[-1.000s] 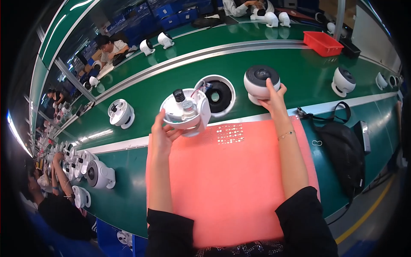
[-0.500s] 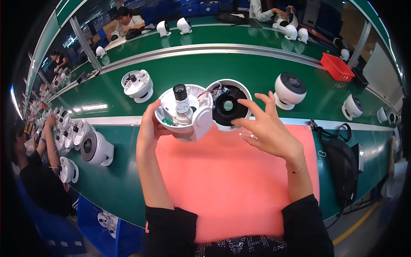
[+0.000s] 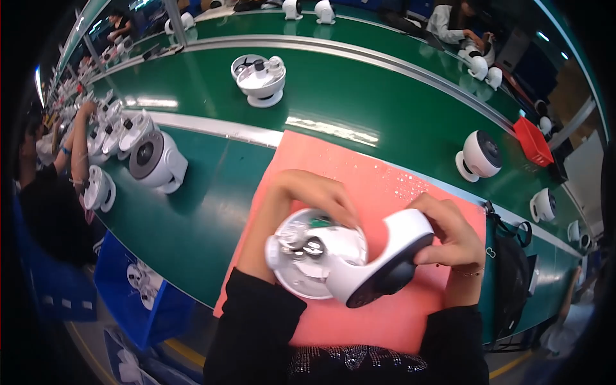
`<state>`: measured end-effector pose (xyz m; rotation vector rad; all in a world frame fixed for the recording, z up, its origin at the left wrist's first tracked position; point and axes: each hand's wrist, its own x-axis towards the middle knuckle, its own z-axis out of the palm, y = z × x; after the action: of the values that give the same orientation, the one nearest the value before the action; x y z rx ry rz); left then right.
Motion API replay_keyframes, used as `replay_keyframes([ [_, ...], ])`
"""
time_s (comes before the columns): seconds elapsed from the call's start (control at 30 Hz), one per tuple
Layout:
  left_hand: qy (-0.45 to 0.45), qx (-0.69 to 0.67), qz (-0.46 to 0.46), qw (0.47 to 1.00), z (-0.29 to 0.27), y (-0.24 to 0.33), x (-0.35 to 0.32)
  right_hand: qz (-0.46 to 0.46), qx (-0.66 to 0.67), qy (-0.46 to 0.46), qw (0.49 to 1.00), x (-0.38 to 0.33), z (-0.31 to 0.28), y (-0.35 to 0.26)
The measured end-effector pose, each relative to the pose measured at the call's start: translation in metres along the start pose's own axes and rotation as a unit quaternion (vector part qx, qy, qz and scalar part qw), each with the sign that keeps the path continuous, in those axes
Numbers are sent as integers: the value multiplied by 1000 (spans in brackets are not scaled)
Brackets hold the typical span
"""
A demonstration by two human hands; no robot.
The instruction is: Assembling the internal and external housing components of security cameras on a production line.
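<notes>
Low over the pink mat, my left hand [image 3: 317,192] curls around the far side of an open white camera housing [image 3: 308,285]. A green circuit board [image 3: 321,222] and a dark cylinder show inside this shell, partly blurred. My right hand [image 3: 449,231] grips the white front cover [image 3: 410,228], fingers over its far edge and thumb near its black face. That cover is tilted, black face toward me and to the right. It overlaps the housing's right side; whether the two touch, and any wires between them, cannot be made out.
Small clear pieces lie on the far part of the pink mat [image 3: 308,154]. An open camera [image 3: 262,86] stands beyond it, a closed one [image 3: 480,156] far right. Several camera units sit at left, near a co-worker's arm [image 3: 78,144]. A black bag [image 3: 510,269] lies right, a blue bin [image 3: 122,289] lower left.
Both parts have come nearer to me and been turned. My right hand, earlier spread beside the cover, now grips it. The view has swung, so the bench appears slanted.
</notes>
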<state>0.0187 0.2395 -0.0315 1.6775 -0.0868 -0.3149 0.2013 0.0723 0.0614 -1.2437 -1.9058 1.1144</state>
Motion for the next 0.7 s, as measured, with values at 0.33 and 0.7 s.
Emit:
replay_keyframes([
  [0.33, 447, 58, 9, 892, 61, 16, -11, 104, 25, -167, 980, 29, 24, 12],
  [0.7, 686, -150, 78, 708, 230, -22, -35, 76, 12, -125, 989, 44, 37, 1],
])
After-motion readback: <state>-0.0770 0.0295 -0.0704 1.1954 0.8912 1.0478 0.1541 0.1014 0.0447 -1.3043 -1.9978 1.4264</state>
